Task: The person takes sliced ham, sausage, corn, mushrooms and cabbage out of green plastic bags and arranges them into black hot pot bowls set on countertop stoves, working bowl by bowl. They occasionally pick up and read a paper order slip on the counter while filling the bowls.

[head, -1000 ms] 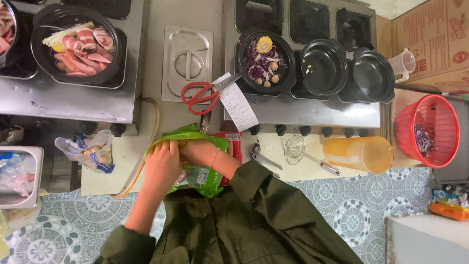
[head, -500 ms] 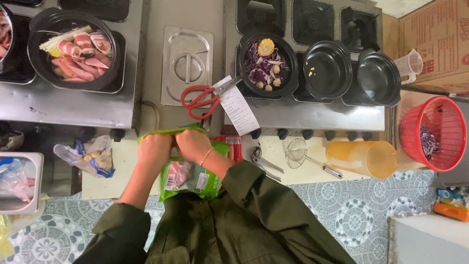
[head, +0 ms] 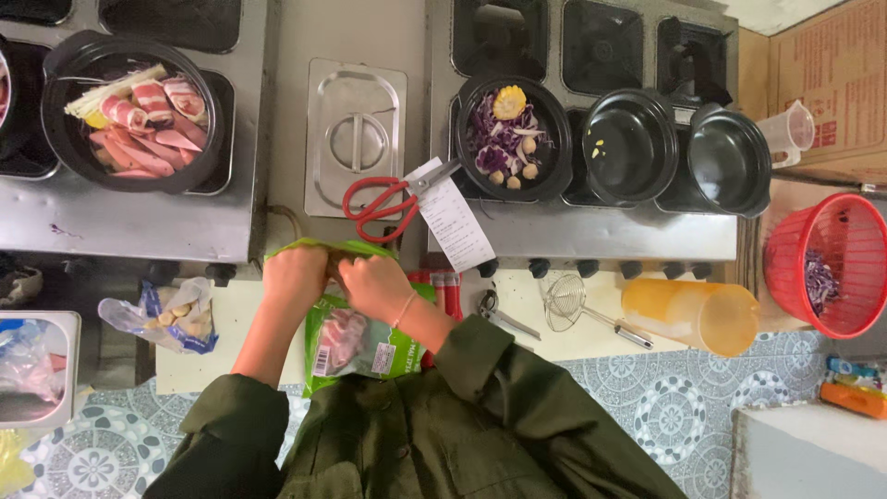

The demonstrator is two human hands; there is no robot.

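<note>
Both hands grip the top edge of a green plastic food package (head: 356,344) held upright against my body. My left hand (head: 294,275) pinches the left part of the top edge. My right hand (head: 373,283), with a thin bracelet at the wrist, pinches the edge just beside it. Pinkish food shows through the package's clear window. Just beyond my hands, red-handled scissors (head: 381,200) lie on the steel counter with a white paper slip (head: 455,223) next to them.
A black pot of meat slices (head: 134,111) sits at left, a black bowl of purple cabbage and corn (head: 511,137) at centre, two near-empty black pots (head: 634,143) to its right. A steel lid (head: 355,139), orange jug (head: 695,315), red basket (head: 825,262), wire skimmer (head: 565,299) and bagged food (head: 173,315) surround me.
The package has gone from bunched and tilted to hanging upright. Both hands have come together on its top edge and moved slightly up, toward the scissors.
</note>
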